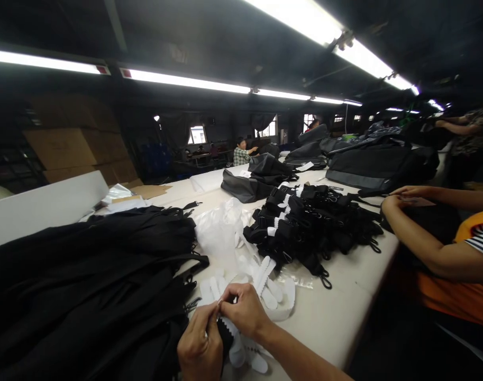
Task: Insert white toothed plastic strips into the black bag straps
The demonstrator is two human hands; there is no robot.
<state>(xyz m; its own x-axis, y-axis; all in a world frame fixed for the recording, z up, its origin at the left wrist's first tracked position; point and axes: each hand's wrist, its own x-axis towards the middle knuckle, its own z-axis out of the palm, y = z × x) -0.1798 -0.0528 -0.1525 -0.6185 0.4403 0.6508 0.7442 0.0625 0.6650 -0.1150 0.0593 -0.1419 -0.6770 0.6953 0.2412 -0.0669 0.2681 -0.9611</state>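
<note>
Just past the right hand [245,312], loose white strips [267,296] litter the table [328,312], so plenty looks left to handle! Its fingertips meet those of the left hand [199,341], both pinched closed on a pale bit [219,302] (a strip's end, perhaps; it's mostly hidden). Farther beyond the right hand, banded black bundles [304,222] seem done; beside the left hand, a black heap [86,264] shows no white bands.

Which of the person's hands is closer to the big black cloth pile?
Left. The left hand is beside the black cloth pile; the right hand is farther right, by the white strips.
</note>
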